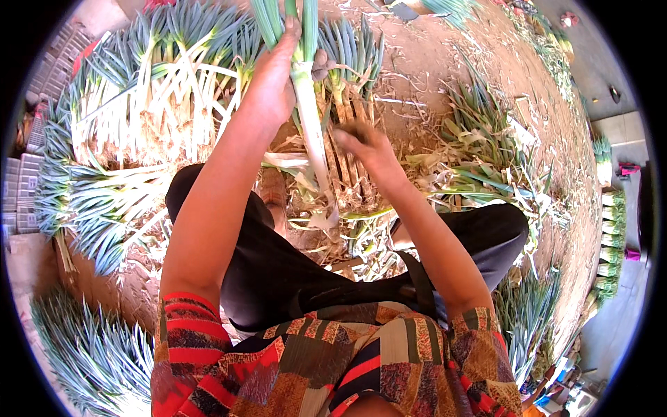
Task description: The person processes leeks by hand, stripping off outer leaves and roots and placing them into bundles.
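Observation:
My left hand point(274, 76) grips a long leek point(309, 118) near the top of its white stalk, with the green leaves rising past the frame's upper edge. The stalk hangs down between my knees. My right hand point(365, 142) sits just right of the white stalk, fingers curled and blurred, touching or pulling at its outer skin; whether it holds a strip or a tool I cannot tell. Peeled skins and trimmings point(326, 215) lie on the ground beneath the stalk.
A large pile of cleaned leeks point(146, 104) lies at my left, with more leeks point(90, 208) below it. Untrimmed leeks and scraps point(486, 153) spread at my right. Bundled leeks point(611, 236) line the far right. Stacked crates point(21, 194) stand at the left edge.

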The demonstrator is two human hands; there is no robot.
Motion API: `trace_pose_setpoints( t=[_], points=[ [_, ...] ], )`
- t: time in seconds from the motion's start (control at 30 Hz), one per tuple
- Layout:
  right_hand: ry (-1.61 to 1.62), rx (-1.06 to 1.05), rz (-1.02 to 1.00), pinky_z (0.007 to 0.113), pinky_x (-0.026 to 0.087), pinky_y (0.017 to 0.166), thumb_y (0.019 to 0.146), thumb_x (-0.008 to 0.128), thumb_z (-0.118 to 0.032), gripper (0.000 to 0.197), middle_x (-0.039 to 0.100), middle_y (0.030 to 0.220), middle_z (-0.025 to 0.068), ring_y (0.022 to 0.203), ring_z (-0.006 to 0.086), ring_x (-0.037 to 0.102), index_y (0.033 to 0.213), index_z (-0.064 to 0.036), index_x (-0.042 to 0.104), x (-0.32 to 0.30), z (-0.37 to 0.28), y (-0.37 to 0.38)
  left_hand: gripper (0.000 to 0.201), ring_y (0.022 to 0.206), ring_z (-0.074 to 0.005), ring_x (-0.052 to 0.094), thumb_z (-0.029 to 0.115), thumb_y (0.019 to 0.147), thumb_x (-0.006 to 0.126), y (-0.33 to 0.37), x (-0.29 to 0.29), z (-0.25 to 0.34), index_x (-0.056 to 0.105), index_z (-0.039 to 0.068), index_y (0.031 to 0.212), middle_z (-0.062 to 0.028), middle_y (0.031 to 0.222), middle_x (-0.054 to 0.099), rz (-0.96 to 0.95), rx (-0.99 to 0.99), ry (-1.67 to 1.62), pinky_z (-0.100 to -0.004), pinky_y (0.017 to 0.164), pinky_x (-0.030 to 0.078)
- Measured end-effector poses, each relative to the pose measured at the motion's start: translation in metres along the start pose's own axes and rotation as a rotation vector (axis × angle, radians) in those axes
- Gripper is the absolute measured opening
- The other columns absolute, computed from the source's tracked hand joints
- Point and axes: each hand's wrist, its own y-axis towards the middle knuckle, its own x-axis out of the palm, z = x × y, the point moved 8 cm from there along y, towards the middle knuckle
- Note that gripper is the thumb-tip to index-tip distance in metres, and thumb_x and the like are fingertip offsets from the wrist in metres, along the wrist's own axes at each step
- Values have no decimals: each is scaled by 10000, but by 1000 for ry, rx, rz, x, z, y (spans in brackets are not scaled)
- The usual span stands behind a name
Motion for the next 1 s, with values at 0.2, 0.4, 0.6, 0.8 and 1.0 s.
trace_pose_setpoints(
  t=[0.2,0.4,0.6,0.8,1.0],
  points=[
    [230,-298,165,248,451,716,750,681,-29,184,591,790,21,741,96,526,903,-17,579,16,-79,24,362,867,-178,580,378,885,523,1,11,-18,525,83,1094,-20,849,599,-84,-65,-46,-344,834,453],
    [84,-460,346,269,447,576,639,684,40,208,564,680,49,610,126,535,747,-31,522,5,-73,24,251,896,-166,563,295,883,549,1,12,-23,547,112,1054,-34,941,603,-64,-70,-48,-331,874,424],
    [-560,-843,36,322,444,589,648,635,38,168,529,715,72,663,232,552,737,-44,519,47,-101,-26,311,967,-178,542,358,817,623,-2,2,-23,559,113,999,-29,919,625,32,-140,-12,-423,934,358],
    [-957,-377,-558,394,487,705,688,558,11,128,583,802,108,807,303,594,798,-55,563,54,20,-46,424,993,-258,565,398,816,596,0,-12,23,494,34,1008,-141,935,623,103,56,-36,-420,924,432],
    [-1322,-178,-420,400,511,731,706,576,-19,183,621,868,130,838,281,625,878,-70,613,-45,48,-27,427,865,-251,528,393,882,509,2,-55,47,452,3,1047,-126,936,501,347,180,-204,-449,876,473]
  ],
)
